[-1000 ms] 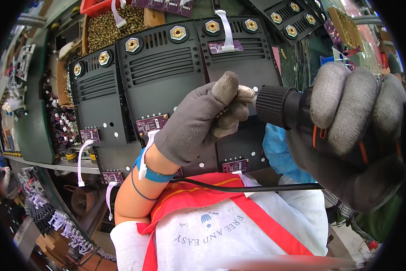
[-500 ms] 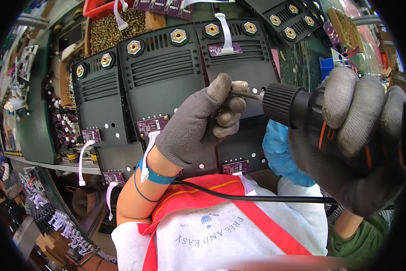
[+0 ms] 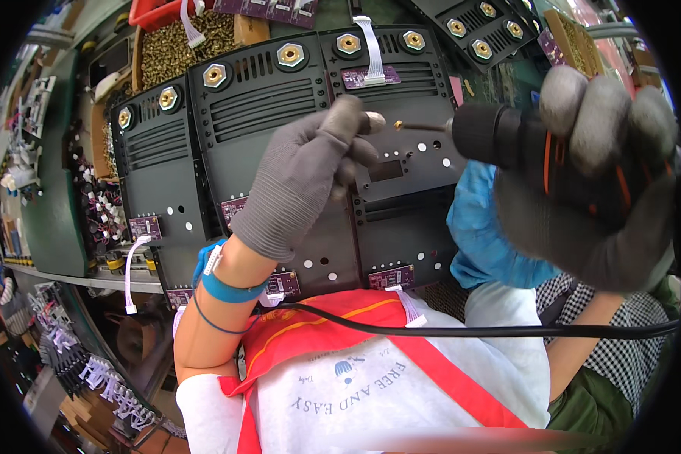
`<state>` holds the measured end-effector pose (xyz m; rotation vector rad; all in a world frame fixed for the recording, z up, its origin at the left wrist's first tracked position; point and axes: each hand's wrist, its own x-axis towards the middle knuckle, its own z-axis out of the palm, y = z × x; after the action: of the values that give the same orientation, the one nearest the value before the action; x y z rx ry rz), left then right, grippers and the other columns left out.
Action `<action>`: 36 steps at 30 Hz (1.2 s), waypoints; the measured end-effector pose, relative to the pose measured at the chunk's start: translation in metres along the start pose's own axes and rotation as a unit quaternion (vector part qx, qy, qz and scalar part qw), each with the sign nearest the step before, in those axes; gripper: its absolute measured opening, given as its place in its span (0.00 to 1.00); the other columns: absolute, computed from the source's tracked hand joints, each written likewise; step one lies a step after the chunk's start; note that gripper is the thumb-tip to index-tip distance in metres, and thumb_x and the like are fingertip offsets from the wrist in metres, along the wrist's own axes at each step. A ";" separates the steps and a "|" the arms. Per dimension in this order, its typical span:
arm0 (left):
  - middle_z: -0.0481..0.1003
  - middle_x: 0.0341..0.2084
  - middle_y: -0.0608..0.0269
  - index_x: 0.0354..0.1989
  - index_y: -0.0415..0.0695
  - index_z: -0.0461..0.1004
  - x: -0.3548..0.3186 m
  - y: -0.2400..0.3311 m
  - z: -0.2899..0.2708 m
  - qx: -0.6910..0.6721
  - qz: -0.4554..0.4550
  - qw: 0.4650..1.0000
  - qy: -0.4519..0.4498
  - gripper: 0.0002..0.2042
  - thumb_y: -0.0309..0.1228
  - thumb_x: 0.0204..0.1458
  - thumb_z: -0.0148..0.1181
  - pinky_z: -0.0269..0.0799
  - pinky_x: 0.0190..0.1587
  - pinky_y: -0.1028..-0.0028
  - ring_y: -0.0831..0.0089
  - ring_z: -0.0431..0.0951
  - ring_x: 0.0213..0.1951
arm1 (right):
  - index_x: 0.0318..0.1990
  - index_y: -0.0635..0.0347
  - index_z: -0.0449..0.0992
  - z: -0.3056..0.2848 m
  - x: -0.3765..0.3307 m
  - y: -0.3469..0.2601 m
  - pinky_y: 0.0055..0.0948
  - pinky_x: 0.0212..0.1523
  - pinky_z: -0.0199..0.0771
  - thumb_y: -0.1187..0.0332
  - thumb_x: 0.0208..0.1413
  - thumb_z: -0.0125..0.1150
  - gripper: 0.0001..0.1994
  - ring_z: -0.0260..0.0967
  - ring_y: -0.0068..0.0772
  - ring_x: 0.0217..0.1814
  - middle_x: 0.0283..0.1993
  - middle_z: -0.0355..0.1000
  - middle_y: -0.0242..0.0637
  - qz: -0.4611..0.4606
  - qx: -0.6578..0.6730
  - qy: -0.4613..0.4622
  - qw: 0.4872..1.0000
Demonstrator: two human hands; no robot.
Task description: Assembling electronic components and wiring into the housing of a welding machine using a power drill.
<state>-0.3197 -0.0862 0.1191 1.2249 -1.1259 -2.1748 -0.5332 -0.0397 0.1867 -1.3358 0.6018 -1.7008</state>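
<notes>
My right hand [image 3: 605,144] wears a grey glove and is wrapped round a black electric screwdriver [image 3: 488,135] with orange stripes. Its bit points left, and a small brass screw [image 3: 398,125] sits at the tip. Just left of that screw is my left hand [image 3: 310,166], also gloved, apart from the bit. Its fingers are curled and thumb and forefinger pressed together; what they hold, if anything, is hidden. Beneath both hands lie black slotted metal panels [image 3: 272,163] with brass hex fittings. A purple circuit board [image 3: 391,277] sits at the near end of one panel.
A wooden box of brass screws [image 3: 177,60] stands at the back left, beside a red bin [image 3: 152,13]. Another panel [image 3: 473,30] lies back right. A black cable [image 3: 461,331] crosses before my apron. Crinkled blue cloth [image 3: 484,227] is near my right hand.
My left hand has moved left off the bit, leaving the brass screw showing at its tip. The screwdriver has shifted slightly up and right.
</notes>
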 end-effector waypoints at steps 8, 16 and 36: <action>0.76 0.29 0.56 0.40 0.46 0.77 0.073 -0.006 0.010 0.558 0.291 0.743 0.228 0.16 0.43 0.48 0.64 0.73 0.36 0.61 0.56 0.78 0.33 | 0.49 0.60 0.64 -0.020 0.016 0.011 0.42 0.41 0.66 0.61 0.62 0.44 0.14 0.58 0.30 0.34 0.30 0.63 0.35 -0.034 0.022 0.054 0.998; 0.77 0.31 0.60 0.38 0.49 0.80 0.081 -0.010 0.019 0.577 0.262 0.737 0.232 0.13 0.42 0.47 0.65 0.72 0.36 0.65 0.61 0.78 0.33 | 0.50 0.62 0.64 -0.027 0.006 0.015 0.42 0.40 0.65 0.62 0.62 0.43 0.15 0.58 0.31 0.33 0.30 0.63 0.36 -0.026 0.020 0.060 0.998; 0.75 0.24 0.56 0.31 0.41 0.77 -0.001 -0.051 0.033 0.460 0.281 0.830 0.142 0.08 0.28 0.43 0.68 0.70 0.27 0.68 0.61 0.76 0.24 | 0.53 0.66 0.65 -0.013 -0.015 0.036 0.41 0.39 0.64 0.63 0.64 0.40 0.17 0.59 0.32 0.31 0.30 0.64 0.38 0.035 -0.005 0.017 0.999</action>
<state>-0.3445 -0.0403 0.0880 1.2392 -2.1539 -0.9357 -0.5325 -0.0471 0.1464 -1.2808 0.6689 -1.6682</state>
